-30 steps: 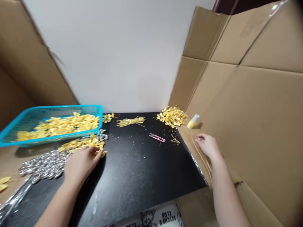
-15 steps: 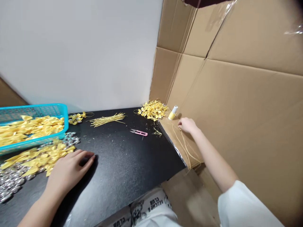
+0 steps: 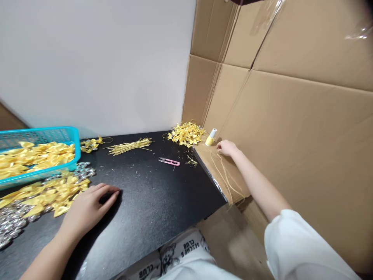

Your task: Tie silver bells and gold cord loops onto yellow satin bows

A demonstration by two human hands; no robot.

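Observation:
My left hand (image 3: 90,206) rests on the black table, thumb and fingertips brought together; whatever may be between them is hidden. Beside it lie yellow satin bows (image 3: 62,190) and silver round pieces (image 3: 16,221). Over on the cardboard ledge (image 3: 208,163), my right hand (image 3: 228,148) has its fingers closed on a yellow thread (image 3: 225,175), whose strands trail down to the ledge's near edge. Just left of that hand stands a spool of yellow thread (image 3: 209,140) with a white top.
A blue plastic basket (image 3: 76,146) holding yellow bows stands at the left. Gold ties (image 3: 129,146) lie near the white wall, with pink thread snips (image 3: 169,161) in front. Finished-looking yellow bows (image 3: 186,134) are heaped in the corner. Tall cardboard (image 3: 305,136) rises on the right.
The view has shifted slightly, so most things sit a little further left. Both hands keep nearly the same pose, and the right is still at the thread by the spool.

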